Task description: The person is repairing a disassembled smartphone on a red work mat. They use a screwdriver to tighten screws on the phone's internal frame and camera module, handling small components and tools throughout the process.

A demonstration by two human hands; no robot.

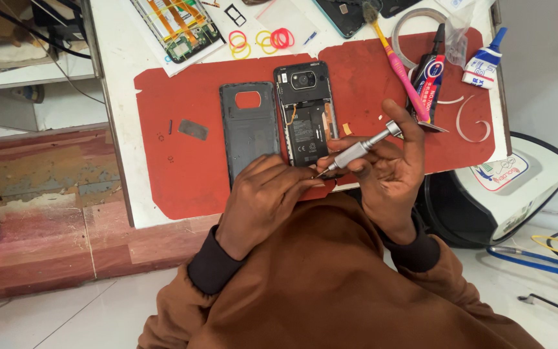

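Fingers of the right hand pinch a slim, rigid screwdriver over the fragile opened phone, left hand curled alongside, steadying its lower edge.

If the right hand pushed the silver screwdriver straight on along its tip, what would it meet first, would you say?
Probably the left hand's fingertips beside the opened black phone; the right hand aims the silver screwdriver down-left, though depth is unclear.

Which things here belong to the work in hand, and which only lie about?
In use: left hand, right hand, silver screwdriver, opened phone, back cover, red mat.

Lying about: pink toothbrush, rubber bands, glue tube, tape roll.
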